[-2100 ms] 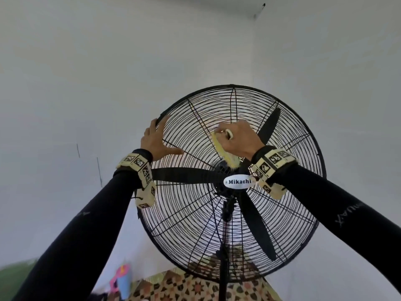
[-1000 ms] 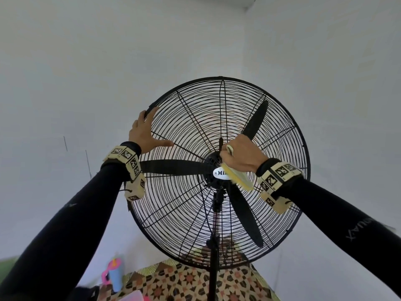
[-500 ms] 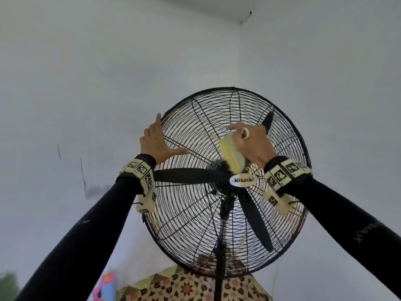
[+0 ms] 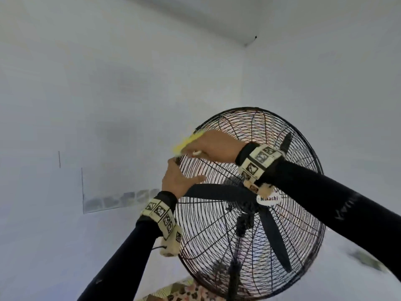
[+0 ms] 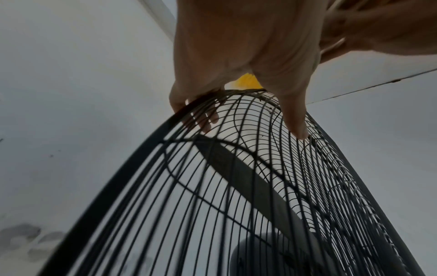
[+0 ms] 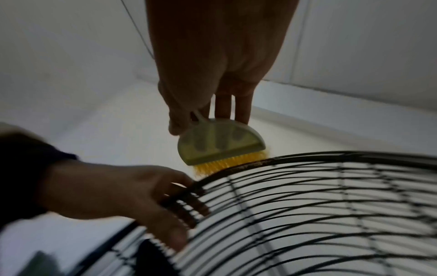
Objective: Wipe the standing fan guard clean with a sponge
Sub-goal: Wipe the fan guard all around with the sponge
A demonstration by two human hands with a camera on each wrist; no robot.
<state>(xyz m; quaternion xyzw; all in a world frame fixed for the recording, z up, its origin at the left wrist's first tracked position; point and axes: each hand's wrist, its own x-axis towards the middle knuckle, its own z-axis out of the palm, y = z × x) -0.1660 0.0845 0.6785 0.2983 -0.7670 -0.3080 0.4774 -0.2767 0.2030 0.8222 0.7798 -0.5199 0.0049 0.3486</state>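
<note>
Fan guard [image 4: 288,231] fills lower right of head view, one only, round, tilted back, rim arcing up to frame centre. Three blades [image 4: 219,192] behind wires, one white badge [image 4: 269,198] at hub. Right hand [image 4: 217,146] crossed over to upper-left rim, pinching one yellow scrubber [image 6: 221,147], more brush than sponge; bristles touching rim top, long edge lying along rim. Left hand [image 4: 180,181] just below, fingers hooked through wires at rim, steadying. Rim continues up-right from scrubber, nearer right hand; likely next stroke that way. Two hands, two wrist bands [image 4: 258,161].
</note>
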